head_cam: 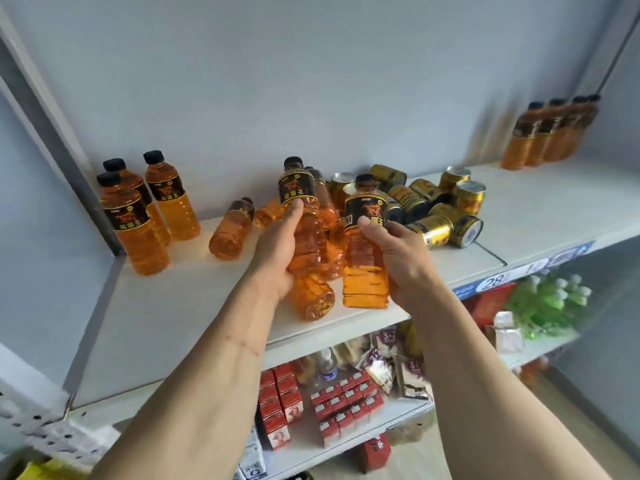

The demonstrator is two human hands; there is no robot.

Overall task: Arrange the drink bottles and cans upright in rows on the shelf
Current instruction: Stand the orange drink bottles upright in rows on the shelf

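My left hand (pixel 277 251) grips an orange drink bottle (pixel 303 216) with a black cap and label, held upright above the white shelf (pixel 166 306). My right hand (pixel 398 258) grips a second such bottle (pixel 365 251), also upright. Three bottles (pixel 138 216) stand in the shelf's left corner. Several more bottles lie on their sides, one of them (pixel 231 230) left of my hands and another (pixel 311 299) under them. A heap of gold cans (pixel 440 209) lies tumbled behind my right hand. Several bottles (pixel 547 136) stand in a row at the far right.
A grey upright post (pixel 69 161) bounds the shelf on the left. The shelf below holds red cartons (pixel 332 403), snack packets and a small water bottle. Green artificial flowers (pixel 547 303) sit lower right. A price strip marked 28 (pixel 495 282) runs along the shelf edge.
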